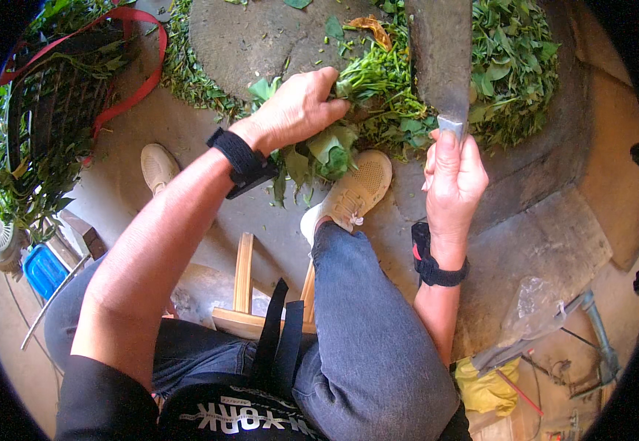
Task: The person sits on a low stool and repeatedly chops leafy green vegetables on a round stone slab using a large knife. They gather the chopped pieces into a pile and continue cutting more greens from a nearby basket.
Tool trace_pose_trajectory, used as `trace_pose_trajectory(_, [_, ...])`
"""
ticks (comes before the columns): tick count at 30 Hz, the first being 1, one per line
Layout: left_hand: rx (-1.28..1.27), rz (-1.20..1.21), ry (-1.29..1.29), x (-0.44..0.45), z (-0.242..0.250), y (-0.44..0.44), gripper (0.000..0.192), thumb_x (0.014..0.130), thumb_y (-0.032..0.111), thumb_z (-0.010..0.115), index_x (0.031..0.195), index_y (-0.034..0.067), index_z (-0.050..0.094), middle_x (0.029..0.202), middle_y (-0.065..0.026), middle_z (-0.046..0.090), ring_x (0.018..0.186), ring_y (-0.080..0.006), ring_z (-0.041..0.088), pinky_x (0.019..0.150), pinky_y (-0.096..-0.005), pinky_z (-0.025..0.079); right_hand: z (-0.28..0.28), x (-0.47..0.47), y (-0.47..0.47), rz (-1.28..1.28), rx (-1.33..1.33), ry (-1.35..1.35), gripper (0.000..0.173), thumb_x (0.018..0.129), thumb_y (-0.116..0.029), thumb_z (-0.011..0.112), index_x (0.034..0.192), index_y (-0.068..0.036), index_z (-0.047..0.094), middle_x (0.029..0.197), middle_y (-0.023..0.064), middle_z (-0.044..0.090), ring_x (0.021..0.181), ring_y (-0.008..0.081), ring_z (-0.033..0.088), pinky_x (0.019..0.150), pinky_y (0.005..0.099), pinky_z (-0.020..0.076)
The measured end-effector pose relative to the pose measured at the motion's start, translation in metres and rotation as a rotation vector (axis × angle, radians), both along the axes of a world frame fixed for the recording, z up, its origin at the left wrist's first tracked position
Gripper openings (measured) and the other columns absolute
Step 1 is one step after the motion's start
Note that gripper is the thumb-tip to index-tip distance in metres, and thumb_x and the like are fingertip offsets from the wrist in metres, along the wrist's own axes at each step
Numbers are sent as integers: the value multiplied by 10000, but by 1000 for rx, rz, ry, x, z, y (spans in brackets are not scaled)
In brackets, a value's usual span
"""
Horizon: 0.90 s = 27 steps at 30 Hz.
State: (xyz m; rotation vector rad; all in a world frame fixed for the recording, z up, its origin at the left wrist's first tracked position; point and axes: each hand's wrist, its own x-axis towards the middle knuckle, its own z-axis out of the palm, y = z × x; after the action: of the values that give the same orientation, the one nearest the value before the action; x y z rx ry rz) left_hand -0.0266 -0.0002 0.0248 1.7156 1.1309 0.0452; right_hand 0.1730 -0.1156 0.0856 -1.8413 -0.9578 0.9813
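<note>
My left hand [308, 107] is closed around a bunch of leafy green stems [363, 82], whose cut ends point right and whose leaves hang down on the left. The handle of a broad-bladed cleaver [441, 55] is in my right hand [454, 165]. The blade points away from me, just right of the stem ends; its far end is cut off by the picture's edge. Chopped greens [391, 118] lie under and beside the bunch. A larger heap of cut leaves [510, 77] lies right of the blade.
A round, worn board [242, 44] lies ahead, ringed by chopped greens. At left, a dark slatted basket [49, 105] with a red strap [159, 55] holds leafy stems. A blue plastic container [46, 270] is below it. My shoe [361, 187] stands close to the leaves. A clear plastic bag [534, 308] lies lower right.
</note>
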Motion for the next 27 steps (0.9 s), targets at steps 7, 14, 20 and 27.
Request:
trace_pose_trajectory(7, [145,-280,362,0,-1,19,356,908,273,491,865,-51,633,820,-246,682,794,-393,688,743,-465,543,3,-4,12,76,92,-80,295,1010,-297,549,980,-7,594,662,-32,492,533,22,410,464,181,325])
trace_pose_trajectory(14, [663,-392,446,4,-6,-9,184,859,184,534,845,6,582,671,-105,652,610,-234,681,527,-359,509,-40,-29,26,241,-3,-372,307,987,-259,571,802,-27,493,585,176,549,514,355,567,478,429,431])
trace_pose_trajectory(20, [765,-509,474,4,-10,-13,170,858,171,553,836,8,592,672,-80,641,634,-207,677,526,-333,499,-27,-21,28,174,16,-257,270,982,-247,582,844,-19,532,643,161,575,544,317,574,510,418,435])
trace_pose_trajectory(27, [727,-529,439,11,-15,-15,121,841,151,547,799,43,583,678,-56,616,601,-192,643,511,-331,482,-33,-41,21,225,-104,-315,283,979,-243,579,822,-23,498,640,187,586,570,369,605,504,447,434])
